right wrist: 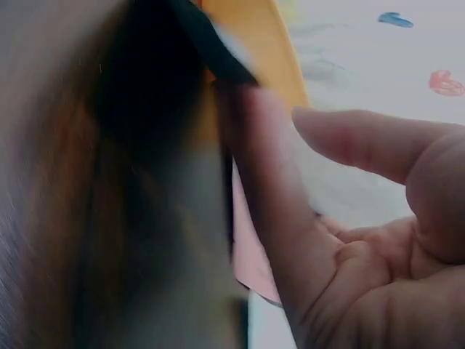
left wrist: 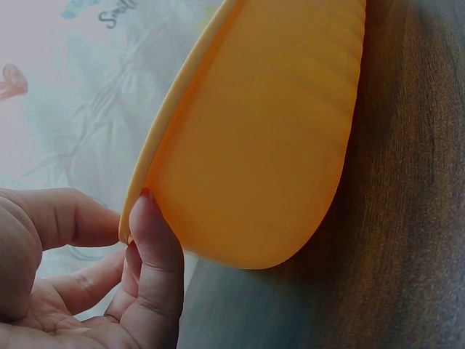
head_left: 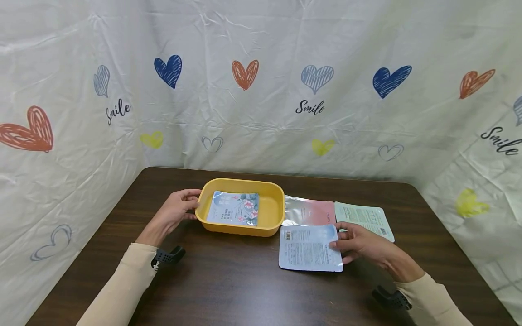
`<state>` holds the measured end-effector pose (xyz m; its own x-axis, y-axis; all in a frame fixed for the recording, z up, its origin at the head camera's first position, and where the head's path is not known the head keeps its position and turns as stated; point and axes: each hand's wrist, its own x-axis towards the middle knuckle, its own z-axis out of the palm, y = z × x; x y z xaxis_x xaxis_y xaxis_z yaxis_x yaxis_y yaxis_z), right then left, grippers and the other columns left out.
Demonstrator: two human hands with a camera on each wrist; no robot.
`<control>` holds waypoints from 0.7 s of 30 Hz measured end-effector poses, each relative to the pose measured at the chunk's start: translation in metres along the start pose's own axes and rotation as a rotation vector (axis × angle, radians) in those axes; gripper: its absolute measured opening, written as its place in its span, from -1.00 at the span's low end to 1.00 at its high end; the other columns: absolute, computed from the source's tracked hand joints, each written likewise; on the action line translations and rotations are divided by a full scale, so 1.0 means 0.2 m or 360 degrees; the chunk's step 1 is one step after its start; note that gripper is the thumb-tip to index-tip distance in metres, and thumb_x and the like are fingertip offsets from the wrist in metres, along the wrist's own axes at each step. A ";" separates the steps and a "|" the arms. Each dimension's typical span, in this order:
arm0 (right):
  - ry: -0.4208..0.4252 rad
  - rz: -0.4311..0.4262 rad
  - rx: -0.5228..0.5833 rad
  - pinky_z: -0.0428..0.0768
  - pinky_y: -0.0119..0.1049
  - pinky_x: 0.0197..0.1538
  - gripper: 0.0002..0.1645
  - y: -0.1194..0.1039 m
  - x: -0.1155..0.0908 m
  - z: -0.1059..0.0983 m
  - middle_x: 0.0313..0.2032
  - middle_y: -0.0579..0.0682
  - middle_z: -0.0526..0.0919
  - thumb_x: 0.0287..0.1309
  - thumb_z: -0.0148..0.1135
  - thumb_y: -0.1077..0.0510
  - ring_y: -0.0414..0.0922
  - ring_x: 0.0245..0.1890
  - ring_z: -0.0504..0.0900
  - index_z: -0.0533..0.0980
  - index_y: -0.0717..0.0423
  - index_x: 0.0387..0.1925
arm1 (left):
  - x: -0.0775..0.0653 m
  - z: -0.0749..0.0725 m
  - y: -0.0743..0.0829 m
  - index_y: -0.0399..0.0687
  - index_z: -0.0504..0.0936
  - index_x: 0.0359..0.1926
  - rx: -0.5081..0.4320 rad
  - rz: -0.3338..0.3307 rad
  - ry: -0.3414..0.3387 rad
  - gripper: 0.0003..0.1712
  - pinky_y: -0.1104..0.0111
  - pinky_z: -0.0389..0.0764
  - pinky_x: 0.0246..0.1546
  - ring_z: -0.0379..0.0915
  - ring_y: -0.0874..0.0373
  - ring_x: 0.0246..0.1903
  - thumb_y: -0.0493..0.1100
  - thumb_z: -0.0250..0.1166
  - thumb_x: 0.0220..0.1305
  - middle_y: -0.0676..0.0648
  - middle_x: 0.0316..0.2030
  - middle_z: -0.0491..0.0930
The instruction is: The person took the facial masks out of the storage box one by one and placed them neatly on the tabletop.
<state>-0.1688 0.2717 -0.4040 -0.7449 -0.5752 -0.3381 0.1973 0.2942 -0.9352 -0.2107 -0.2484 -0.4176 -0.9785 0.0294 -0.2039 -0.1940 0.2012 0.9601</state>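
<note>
My left hand (head_left: 175, 209) pinches the rim of a yellow plastic basket (head_left: 271, 206) at its left end. In the left wrist view the thumb and a finger meet over the basket's rim (left wrist: 154, 134). Inside the basket lies a pale blue sheet mask packet (head_left: 232, 208) with pink flowers. Just right of the basket, my right hand (head_left: 363, 244) holds another light blue sheet mask packet (head_left: 307, 249) by its right edge, printed text facing up. The right wrist view is blurred and dark around the held packet, beside the fingers (right wrist: 269, 160).
Behind the held packet lie a silver and pink packet (head_left: 311, 212) and a pale green packet (head_left: 363, 217), side by side. All stand on a dark wooden table (head_left: 228, 290). A white curtain (head_left: 269, 127) with hearts hangs behind and at both sides.
</note>
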 end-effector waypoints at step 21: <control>0.0188 -0.0006 -0.0537 0.73 -0.03 -0.08 -0.33 -0.22 0.02 -0.03 -0.04 0.29 0.67 0.46 0.15 0.04 0.13 -0.11 0.76 0.25 0.44 0.34 | 0.00 -0.01 0.01 -0.20 0.36 0.43 0.0032 -0.0024 0.0011 -0.42 0.31 0.72 -0.22 0.49 -0.06 -0.12 -0.28 0.17 0.42 -0.26 0.02 0.46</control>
<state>-0.1831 0.2612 -0.3641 -0.8175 -0.4906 -0.3016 -0.0127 0.5390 -0.8422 -0.2106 -0.2497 -0.4150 -0.9759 0.0196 -0.2172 -0.2076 0.2215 0.9528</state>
